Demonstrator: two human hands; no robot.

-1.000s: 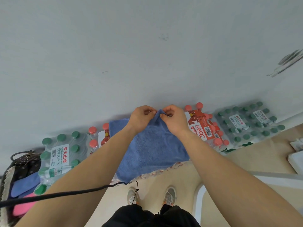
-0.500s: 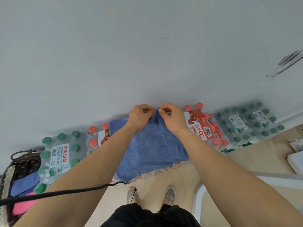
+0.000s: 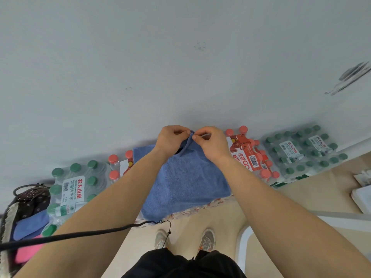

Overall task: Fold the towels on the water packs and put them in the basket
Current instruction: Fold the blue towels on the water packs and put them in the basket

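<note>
While the blue towel (image 3: 186, 181) lies spread over the water packs (image 3: 74, 189), near edge drooping floorward, I see left hand (image 3: 170, 140) and right hand (image 3: 212, 143) each pinching its far edge together near the wall (image 3: 180, 67), and I'd judge it soft, light and limp, best held at corners.

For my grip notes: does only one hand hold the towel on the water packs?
No, the left hand and the right hand both pinch the blue towel.

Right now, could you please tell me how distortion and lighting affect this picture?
Head view: wide-angle bending curves the row of water packs; light is soft, no strong glare; blue towel, left hand and right hand are sharp; basket at the left edge is dim, cropped.
</note>
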